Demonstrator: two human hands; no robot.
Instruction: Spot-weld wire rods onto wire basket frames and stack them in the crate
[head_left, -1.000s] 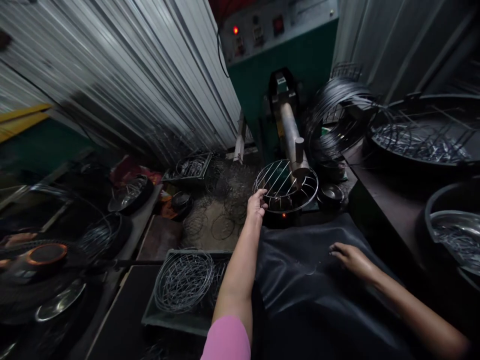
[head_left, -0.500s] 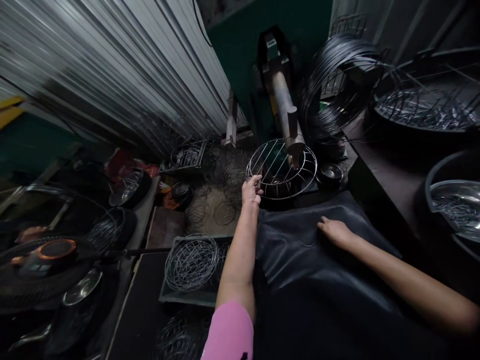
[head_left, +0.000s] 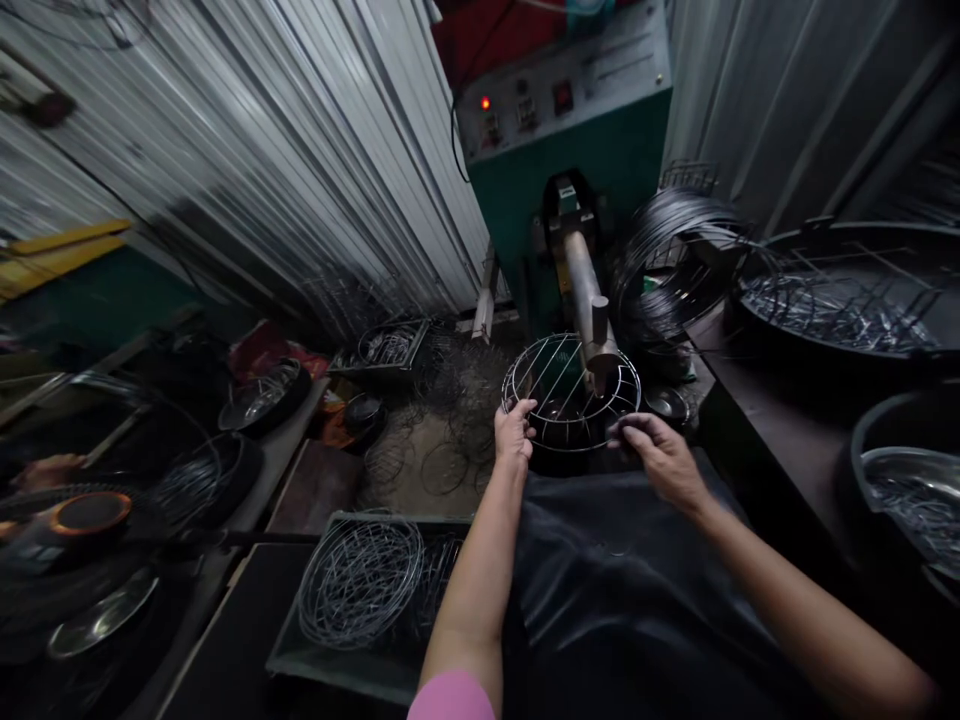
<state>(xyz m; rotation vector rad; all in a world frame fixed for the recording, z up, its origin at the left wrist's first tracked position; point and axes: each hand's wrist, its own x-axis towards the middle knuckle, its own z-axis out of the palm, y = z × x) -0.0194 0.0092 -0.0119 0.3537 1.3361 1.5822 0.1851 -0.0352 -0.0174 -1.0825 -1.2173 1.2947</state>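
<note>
A round wire basket with parallel bars across it and two hoops sits around the end of a machine's metal arm. My left hand is closed on its near left rim. At the near right rim, my right hand has its thumb and fingers pinched together. Whatever is between those fingertips is too small and dark to make out. Below both hands a black apron covers my lap, with a small curved wire piece on it.
Behind stands a green machine with a lit red lamp. A wire coil hangs right of its arm. Large pans of cut wire stand at right. At left, a tray holds wire rings; a fan stands beyond.
My right hand has moved from the apron up and forward to the basket's right rim. My left hand still grips the basket. The view has tilted up, showing the machine's panel.
</note>
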